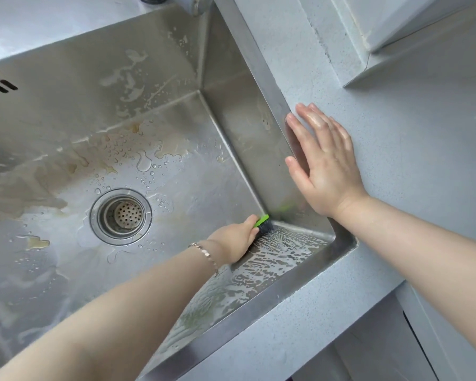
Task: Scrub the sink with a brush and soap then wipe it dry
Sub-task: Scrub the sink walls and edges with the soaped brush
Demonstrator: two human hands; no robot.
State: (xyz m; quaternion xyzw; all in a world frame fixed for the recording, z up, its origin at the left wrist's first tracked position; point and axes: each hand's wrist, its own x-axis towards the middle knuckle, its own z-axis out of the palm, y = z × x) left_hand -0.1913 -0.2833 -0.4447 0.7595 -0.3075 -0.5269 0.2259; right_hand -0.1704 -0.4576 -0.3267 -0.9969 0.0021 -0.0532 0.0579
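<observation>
A steel sink [261,78] fills most of the view, its floor wet with droplets and brownish stains. My left hand [235,239], with a bracelet on the wrist, grips a green-and-black brush [263,225] pressed into the sink's near right bottom corner. Soapy streaks cover the near wall [272,259] beside the brush. My right hand [323,160] lies flat and open on the sink's right rim and the counter, holding nothing.
A round drain strainer [121,215] sits in the sink floor left of the brush. A speckled grey counter [410,160] runs along the right side. The tap's base [197,4] shows at the top edge. Overflow slots [0,88] mark the far left wall.
</observation>
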